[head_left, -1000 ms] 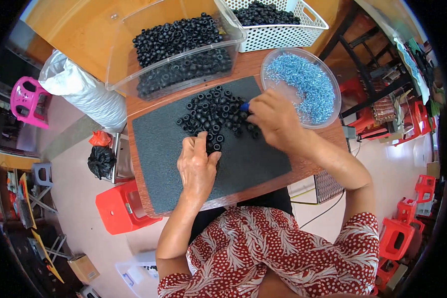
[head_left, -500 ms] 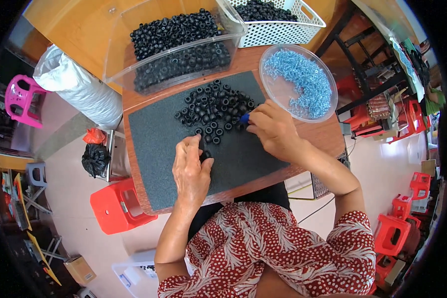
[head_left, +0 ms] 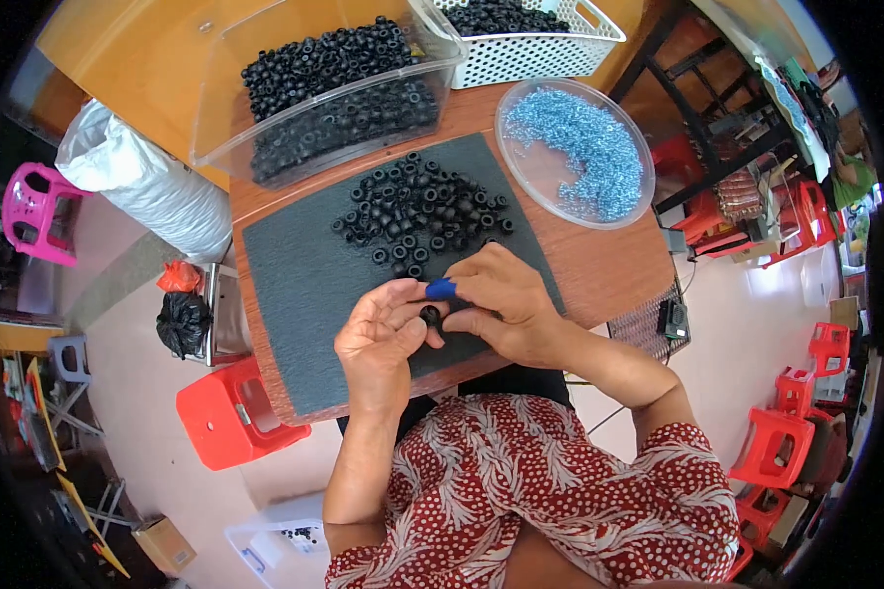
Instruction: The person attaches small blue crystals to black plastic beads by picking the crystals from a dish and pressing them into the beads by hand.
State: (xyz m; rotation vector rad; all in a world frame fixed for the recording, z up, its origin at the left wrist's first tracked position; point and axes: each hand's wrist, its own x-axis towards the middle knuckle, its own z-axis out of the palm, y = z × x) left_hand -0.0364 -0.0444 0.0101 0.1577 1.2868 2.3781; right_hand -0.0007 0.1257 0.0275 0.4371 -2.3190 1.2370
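Observation:
My left hand (head_left: 378, 332) is closed in a pinch on a small black hollow round piece (head_left: 430, 315), its opening facing up. My right hand (head_left: 506, 304) meets it from the right with its fingers curled together. A blue wrap (head_left: 441, 289) sits around one of its fingertips. The right thumb is right beside the piece; whether it grips anything small is hidden. Just beyond both hands, a loose heap of similar black pieces (head_left: 417, 208) lies on the dark grey mat (head_left: 300, 324).
Behind the mat stand a clear plastic bin (head_left: 211, 133) of black pieces and a white perforated basket (head_left: 535, 61) with more. At the right, a round clear tray (head_left: 525, 177) bears blue beads (head_left: 599, 157). A red stool (head_left: 211, 422) and white sack (head_left: 167, 196) stand left.
My right hand has come back from the heap, leftward and nearer, to meet my left hand. My left hand has lifted and turned, showing the black piece. The view has shifted slightly.

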